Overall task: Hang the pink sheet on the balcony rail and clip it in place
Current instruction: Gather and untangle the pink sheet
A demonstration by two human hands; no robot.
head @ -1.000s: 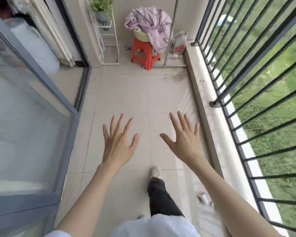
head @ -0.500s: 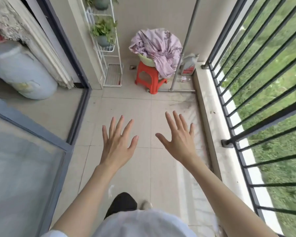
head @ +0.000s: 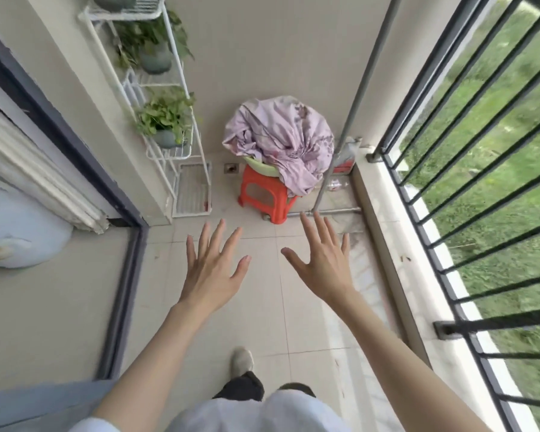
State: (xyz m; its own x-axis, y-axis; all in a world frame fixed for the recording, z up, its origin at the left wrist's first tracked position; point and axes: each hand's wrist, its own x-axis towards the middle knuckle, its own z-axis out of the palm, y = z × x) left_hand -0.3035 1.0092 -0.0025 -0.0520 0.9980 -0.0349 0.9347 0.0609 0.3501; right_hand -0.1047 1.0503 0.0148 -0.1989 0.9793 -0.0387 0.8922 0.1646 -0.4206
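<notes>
The pink sheet (head: 279, 141) lies crumpled in a heap, spilling over a pale green basin (head: 258, 166) that stands on a red plastic stool (head: 264, 196) at the far end of the balcony. My left hand (head: 214, 268) and my right hand (head: 323, 261) are stretched out in front of me, fingers spread and straight, holding nothing. Both are short of the stool. The dark balcony rail (head: 443, 169) with its slanted bars runs along the right side. No clips are visible.
A white plant rack (head: 175, 126) with potted plants stands against the left wall. A grey pole (head: 353, 120) rises just right of the sheet, with a jug (head: 346, 154) behind it. A sliding door frame (head: 128, 275) lies left; a stone ledge (head: 396, 244) under the rail.
I have walked forward along the balcony. The stool and sheet are much closer and larger in view. Both hands stay open and outstretched.
</notes>
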